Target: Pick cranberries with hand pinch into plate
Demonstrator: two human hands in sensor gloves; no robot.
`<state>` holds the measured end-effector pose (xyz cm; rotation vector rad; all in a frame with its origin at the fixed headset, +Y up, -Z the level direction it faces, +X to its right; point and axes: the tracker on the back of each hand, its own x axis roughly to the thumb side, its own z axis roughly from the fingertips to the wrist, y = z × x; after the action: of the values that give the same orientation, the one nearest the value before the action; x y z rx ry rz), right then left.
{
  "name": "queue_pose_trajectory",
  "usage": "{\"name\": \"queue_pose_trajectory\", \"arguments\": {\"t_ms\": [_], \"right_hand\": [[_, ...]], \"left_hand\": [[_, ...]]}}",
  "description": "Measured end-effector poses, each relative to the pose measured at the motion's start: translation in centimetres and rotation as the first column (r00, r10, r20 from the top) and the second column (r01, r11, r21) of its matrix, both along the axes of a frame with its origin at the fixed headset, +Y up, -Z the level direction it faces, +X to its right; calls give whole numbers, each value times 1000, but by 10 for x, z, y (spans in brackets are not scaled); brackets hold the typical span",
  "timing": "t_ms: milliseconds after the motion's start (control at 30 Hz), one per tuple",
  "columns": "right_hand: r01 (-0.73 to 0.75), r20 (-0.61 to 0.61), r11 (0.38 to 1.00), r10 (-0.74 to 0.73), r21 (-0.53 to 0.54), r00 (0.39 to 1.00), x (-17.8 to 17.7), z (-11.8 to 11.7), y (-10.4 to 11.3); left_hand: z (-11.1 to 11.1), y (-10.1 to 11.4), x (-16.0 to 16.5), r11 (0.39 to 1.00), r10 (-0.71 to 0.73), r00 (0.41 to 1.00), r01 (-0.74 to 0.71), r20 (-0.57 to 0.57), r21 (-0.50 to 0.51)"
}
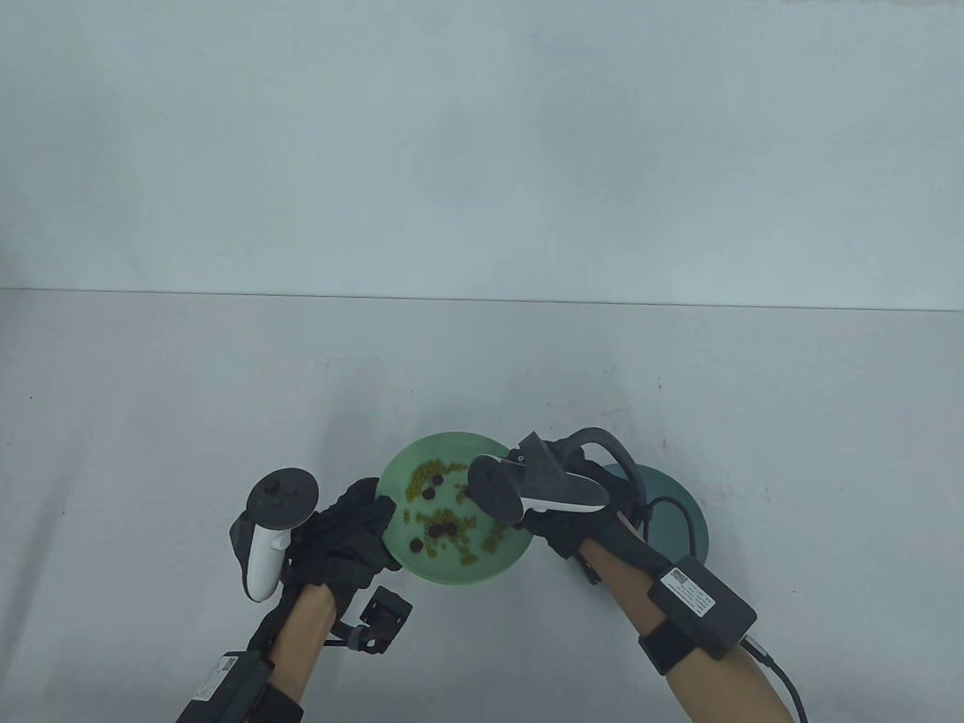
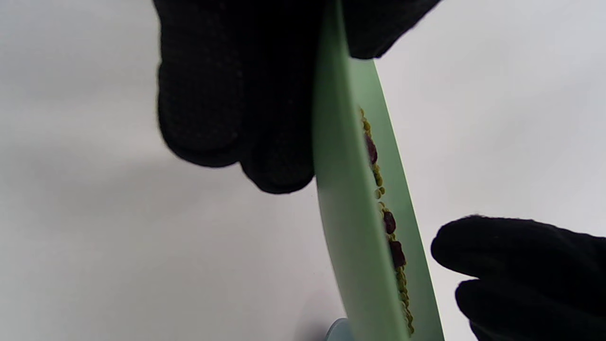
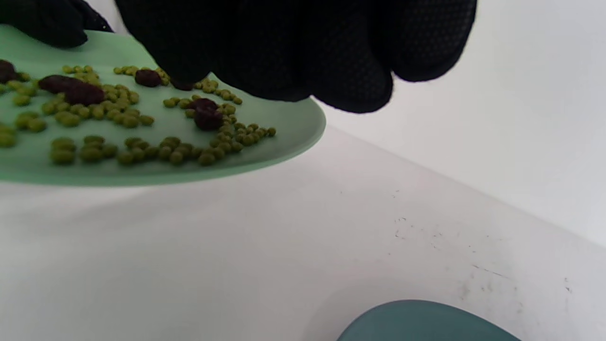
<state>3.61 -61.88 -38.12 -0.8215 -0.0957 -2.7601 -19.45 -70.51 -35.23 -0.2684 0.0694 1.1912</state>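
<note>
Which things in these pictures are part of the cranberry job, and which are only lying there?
Part of the job:
- cranberries
- light green plate holding them
- dark teal plate
- left hand, gripping the light green plate's rim
- right hand, over the light green plate

Only lying there:
- green peas
- white table

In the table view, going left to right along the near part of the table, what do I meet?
Left hand at the rim, then light green plate of green beans and cranberries, then right hand over its right side, then dark teal plate.
</note>
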Motion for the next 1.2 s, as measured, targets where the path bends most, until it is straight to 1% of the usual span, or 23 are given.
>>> {"name": "queue_pose_trajectory", "arguments": {"t_ms": [367, 433, 467, 500, 567, 700, 767, 967, 1200], "right_hand": [[-32, -13, 999, 32, -19, 999, -8, -1, -11], [-38, -26, 998, 36, -53, 999, -8, 0, -10], [-24, -29, 995, 21, -97, 999, -8, 0, -7], [-3, -28, 995, 0, -95, 1000, -7, 0, -4], [37, -21, 998, -38, -50, 999, -6, 0, 2], [47, -4, 999, -47, -16, 999, -6, -1, 7], [31, 1, 1000, -31, -1, 1000, -6, -1, 4], [-20, 0, 1000, 20, -3, 1000, -10, -1, -7], [-26, -3, 1000, 26, -3, 1000, -11, -1, -9]], "left_hand": [[0, 0, 0, 1000, 0, 1000, 0, -3, -3], [-1, 0, 0, 1000, -2, 1000, 2, -3, -5], [0, 0, 0, 1000, -5, 1000, 5, -4, -6], [0, 0, 0, 1000, -4, 1000, 4, -4, -6], [-1, 0, 0, 1000, 2, 1000, -2, -5, -6], [-1, 0, 0, 1000, 3, 1000, -3, -3, -4], [-1, 0, 0, 1000, 4, 1000, -4, -1, -5], [-1, 0, 0, 1000, 6, 1000, -6, 3, -5], [-1, 1, 0, 1000, 14, 1000, -14, 5, -5]]}}
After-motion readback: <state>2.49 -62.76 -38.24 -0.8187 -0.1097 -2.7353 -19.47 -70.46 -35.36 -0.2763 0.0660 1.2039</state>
